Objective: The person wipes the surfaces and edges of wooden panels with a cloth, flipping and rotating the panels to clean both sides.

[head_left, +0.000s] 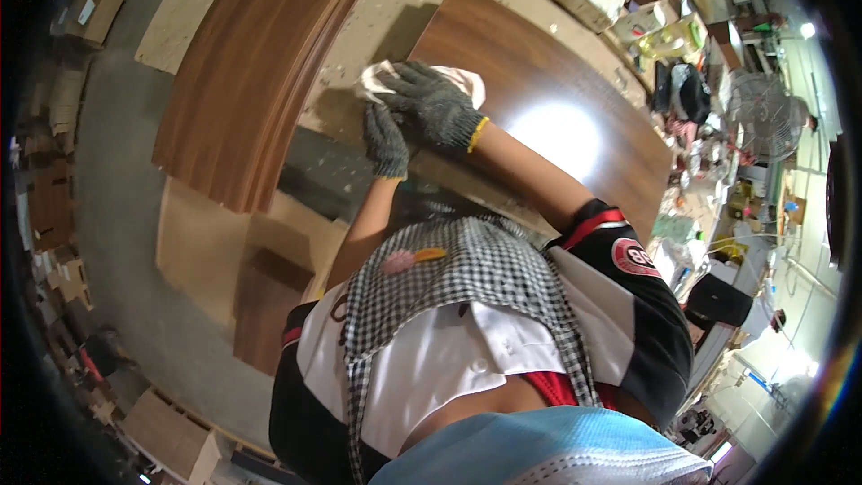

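Observation:
A dark brown wooden panel (539, 81) lies on a workbench in front of me. My right hand (435, 103), in a grey knit glove, presses a pale cloth (462, 81) flat onto the panel's near left corner. My left hand (386, 139), also in a grey glove, rests on the panel's near edge just below the cloth, fingers curled over the edge. A bright lamp glare (557, 135) reflects off the panel's glossy face to the right of my hands.
A long striped wood veneer board (260, 63) leans at the left. Chipboard offcuts (233, 251) lie on the grey floor below. Boxes, bottles and clutter (628, 9) crowd the bench's far right, with a standing fan (763, 112) beyond.

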Action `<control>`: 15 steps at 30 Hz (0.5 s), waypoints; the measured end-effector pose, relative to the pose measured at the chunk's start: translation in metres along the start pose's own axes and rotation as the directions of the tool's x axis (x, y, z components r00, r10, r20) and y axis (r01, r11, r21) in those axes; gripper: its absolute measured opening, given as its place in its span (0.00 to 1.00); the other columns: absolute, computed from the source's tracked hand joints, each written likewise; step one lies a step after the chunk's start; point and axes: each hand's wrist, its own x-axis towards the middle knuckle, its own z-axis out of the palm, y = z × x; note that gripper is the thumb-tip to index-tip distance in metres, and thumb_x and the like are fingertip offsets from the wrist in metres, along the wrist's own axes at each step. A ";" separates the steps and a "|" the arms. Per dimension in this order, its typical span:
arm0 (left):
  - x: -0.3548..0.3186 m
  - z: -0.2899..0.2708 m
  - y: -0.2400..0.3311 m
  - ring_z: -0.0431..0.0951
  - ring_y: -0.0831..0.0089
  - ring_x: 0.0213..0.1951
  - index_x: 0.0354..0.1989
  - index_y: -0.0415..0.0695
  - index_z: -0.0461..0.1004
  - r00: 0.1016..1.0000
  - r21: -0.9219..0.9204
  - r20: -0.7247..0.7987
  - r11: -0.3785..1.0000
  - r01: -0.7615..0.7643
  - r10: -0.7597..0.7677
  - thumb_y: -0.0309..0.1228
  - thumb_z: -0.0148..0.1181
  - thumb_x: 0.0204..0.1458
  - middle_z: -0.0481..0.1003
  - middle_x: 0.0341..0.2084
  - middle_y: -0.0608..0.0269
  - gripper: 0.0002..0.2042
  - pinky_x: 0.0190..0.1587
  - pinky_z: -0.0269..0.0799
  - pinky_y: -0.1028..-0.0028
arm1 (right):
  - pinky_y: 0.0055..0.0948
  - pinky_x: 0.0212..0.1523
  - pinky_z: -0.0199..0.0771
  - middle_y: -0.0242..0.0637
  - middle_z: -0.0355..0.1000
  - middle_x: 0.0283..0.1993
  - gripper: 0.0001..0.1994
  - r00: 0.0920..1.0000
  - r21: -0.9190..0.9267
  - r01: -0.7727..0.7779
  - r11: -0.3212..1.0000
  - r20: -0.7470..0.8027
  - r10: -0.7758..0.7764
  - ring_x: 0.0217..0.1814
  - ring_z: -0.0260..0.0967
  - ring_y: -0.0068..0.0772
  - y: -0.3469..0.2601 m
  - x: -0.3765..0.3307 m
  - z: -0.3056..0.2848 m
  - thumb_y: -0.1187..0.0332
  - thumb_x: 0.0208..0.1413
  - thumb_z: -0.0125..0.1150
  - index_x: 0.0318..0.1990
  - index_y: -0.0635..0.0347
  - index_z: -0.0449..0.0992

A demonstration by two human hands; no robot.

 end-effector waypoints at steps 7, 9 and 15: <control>-0.003 -0.006 0.010 0.72 0.54 0.56 0.56 0.36 0.71 0.948 0.034 0.073 0.949 -0.314 0.311 0.34 0.39 0.70 0.73 0.53 0.47 0.17 0.61 0.65 0.60 | 0.42 0.66 0.63 0.35 0.69 0.65 0.18 0.882 -0.521 -0.330 0.787 0.127 0.454 0.67 0.63 0.39 0.195 0.035 -0.006 0.55 0.60 0.54 0.54 0.46 0.78; -0.004 0.007 0.016 0.71 0.54 0.56 0.56 0.36 0.70 0.910 -0.016 0.159 0.923 -0.385 0.382 0.34 0.39 0.70 0.72 0.53 0.48 0.17 0.62 0.64 0.60 | 0.44 0.64 0.65 0.39 0.69 0.63 0.20 0.858 -0.474 -0.431 0.768 0.048 0.511 0.67 0.62 0.43 0.269 -0.016 0.004 0.53 0.60 0.53 0.54 0.50 0.77; 0.002 -0.001 -0.002 0.71 0.55 0.57 0.57 0.37 0.70 0.953 -0.039 -0.013 0.952 -0.304 0.304 0.38 0.37 0.70 0.72 0.55 0.48 0.20 0.63 0.62 0.60 | 0.38 0.69 0.62 0.41 0.66 0.68 0.24 0.749 0.018 -0.655 0.755 0.149 0.646 0.71 0.59 0.40 0.065 0.067 -0.005 0.61 0.60 0.52 0.64 0.51 0.71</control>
